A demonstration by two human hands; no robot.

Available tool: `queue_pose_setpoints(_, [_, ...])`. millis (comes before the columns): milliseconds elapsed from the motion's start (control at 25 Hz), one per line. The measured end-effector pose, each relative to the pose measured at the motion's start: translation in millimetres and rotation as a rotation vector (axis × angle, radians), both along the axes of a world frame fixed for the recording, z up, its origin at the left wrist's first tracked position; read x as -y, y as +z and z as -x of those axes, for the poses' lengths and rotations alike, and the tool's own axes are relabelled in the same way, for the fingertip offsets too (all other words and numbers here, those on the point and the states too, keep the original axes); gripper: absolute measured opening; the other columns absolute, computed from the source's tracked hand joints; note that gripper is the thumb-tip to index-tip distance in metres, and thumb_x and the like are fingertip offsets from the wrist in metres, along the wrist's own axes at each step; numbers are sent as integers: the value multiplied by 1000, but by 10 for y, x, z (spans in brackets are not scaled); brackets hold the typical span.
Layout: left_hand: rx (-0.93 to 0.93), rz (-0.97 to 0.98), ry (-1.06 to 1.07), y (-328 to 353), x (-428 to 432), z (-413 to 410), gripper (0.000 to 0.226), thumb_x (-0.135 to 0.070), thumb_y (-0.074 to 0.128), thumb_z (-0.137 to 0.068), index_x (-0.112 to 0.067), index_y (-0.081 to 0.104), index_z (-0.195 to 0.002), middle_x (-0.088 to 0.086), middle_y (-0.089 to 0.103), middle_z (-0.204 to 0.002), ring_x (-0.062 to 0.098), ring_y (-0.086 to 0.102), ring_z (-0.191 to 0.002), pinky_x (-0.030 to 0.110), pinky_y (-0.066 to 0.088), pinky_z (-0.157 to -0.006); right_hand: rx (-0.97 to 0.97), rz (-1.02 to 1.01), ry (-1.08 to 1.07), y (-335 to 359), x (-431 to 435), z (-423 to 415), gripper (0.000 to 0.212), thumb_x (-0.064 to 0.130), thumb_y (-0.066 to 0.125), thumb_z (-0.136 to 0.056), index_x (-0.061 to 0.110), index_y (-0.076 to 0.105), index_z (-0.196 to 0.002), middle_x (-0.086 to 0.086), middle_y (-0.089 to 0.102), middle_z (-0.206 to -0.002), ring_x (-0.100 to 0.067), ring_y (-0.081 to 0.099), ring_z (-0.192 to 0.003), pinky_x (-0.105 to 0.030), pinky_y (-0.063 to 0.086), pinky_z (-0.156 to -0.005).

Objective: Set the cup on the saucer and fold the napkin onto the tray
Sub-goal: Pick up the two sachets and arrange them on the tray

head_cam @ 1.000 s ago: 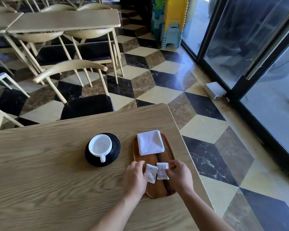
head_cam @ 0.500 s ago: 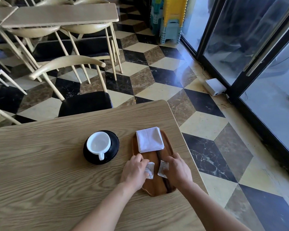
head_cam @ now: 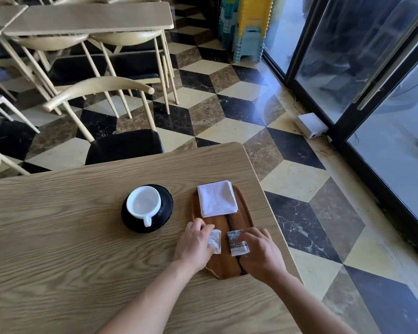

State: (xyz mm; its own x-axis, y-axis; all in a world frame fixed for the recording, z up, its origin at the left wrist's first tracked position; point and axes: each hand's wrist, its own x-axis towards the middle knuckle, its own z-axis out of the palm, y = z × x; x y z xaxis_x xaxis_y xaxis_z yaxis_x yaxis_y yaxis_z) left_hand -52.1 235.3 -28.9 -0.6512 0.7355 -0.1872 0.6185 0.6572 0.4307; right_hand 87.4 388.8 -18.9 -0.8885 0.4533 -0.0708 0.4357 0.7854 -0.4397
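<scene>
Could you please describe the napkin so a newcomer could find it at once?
On the wooden table, find the brown oval tray right of the cup. The napkin is the plain white folded square on its far end, larger than the two small packets at the near end.

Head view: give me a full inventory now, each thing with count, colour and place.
cup: one, white, on saucer
saucer: one, black, left of tray
tray: one, brown wood, near table's right edge
napkin: one, white, folded, tray's far end
left sachet, right sachet: two, whitish, tray's near end
table: one, pale wood
chairs: several, pale wood, black seats, beyond table
stools: one stack, yellow and blue, by glass door
box: one, white, floor by glass door
left hand: pinching left sachet
right hand: pinching right sachet
</scene>
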Motion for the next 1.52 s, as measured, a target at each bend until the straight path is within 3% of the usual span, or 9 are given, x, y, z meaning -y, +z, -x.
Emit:
queue_pose_setpoints(120, [40,-40,37,-6,7,-8,51,-28,59,-86,-24,49,-135,-6,45,-121,16,42,-114,32,50,-89,-9,-58,24,36,-70,53,37,0,73,-74,23,75,-103,15,69,-113,-22,59,-100,-35,55,-68])
queue_pose_setpoints(280, [34,-59,39,-7,15,-16,47,-32,61,-90,-23,51,-134,-6,48,-122,16,43,-114,34,50,-91,138,-97,106,25,-121,135,30,31,76,-83,31,70,-112,12,60,-117,-19,52,-109,-34,49,-88])
queue_pose_setpoints(480, [12,-46,46,9,-13,-32,43,-29,63,-89,-25,52,-131,-6,45,-119,16,43,-112,34,53,-86,164,-155,11,19,-76,231,34,44,73,-82,26,60,-107,5,60,-106,-21,55,-106,-33,47,-83])
queue_pose_setpoints(840, [4,-8,40,10,-68,22,42,-28,67,-87,-19,57,-126,0,51,-113,20,51,-106,35,50,-89,112,-139,162,-9,-71,135,41,33,79,-79,34,65,-117,12,60,-119,-20,54,-107,-34,52,-84])
queue_pose_setpoints(960, [21,-109,113,117,-115,71,18,-20,66,-86,-18,68,-104,-2,56,-101,20,60,-92,29,49,-72,114,-117,139,-21,-49,141,39,31,81,-77,33,67,-114,10,60,-119,-21,54,-106,-35,52,-81])
queue_pose_setpoints(1120, [-219,-290,15,187,-48,47,6,-10,67,-84,-13,66,-79,-1,55,-78,18,56,-69,31,46,-52,103,-97,120,-27,-44,151,39,32,80,-78,33,66,-114,11,59,-119,-20,53,-108,-35,52,-85])
queue_pose_setpoints(1240, [-413,-245,-172,109,86,-101,14,-8,64,-82,-16,63,-70,-1,51,-73,19,49,-67,34,45,-54,98,-94,116,-24,-54,154,40,33,80,-78,34,65,-115,11,58,-120,-19,52,-109,-34,51,-86])
queue_pose_setpoints(1320, [-413,-189,-231,25,215,-230,8,-14,66,-76,-21,67,-72,-5,54,-76,17,50,-72,32,44,-60,105,-94,125,-28,-58,154,39,33,79,-80,34,65,-117,10,57,-121,-19,51,-110,-34,51,-87])
queue_pose_setpoints(1520, [-202,-273,23,-3,288,-168,13,-18,73,-77,-19,72,-90,-6,63,-92,14,59,-88,31,53,-69,61,-99,153,-8,-69,149,33,23,76,-82,27,68,-114,8,59,-123,-20,52,-109,-36,54,-84])
